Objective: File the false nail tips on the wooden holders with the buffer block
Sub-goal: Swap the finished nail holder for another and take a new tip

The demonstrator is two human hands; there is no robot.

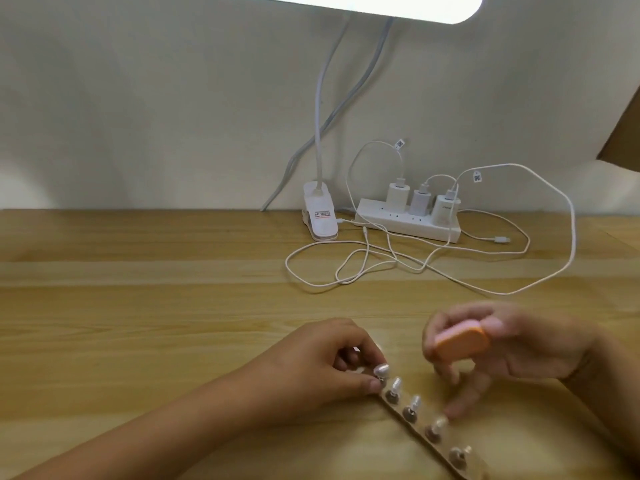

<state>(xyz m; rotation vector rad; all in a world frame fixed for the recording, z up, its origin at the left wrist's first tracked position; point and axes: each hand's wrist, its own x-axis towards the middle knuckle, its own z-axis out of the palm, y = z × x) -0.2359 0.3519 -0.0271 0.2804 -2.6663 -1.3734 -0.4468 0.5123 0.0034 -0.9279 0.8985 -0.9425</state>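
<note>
Bright, even light comes from the lamp (363, 5) at the top edge, its bar blown out to white glare. Shadows on the table (138, 271) are faint. At lower right, the right hand (512, 344) and block (460, 342) are blurred.

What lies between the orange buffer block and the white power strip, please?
Only loose white charging cables on the wooden table, seen in the head view.

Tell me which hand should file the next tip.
Right: the right hand grips the buffer block above the nail tips, while the left hand pinches the far end of the wooden holder.
</note>
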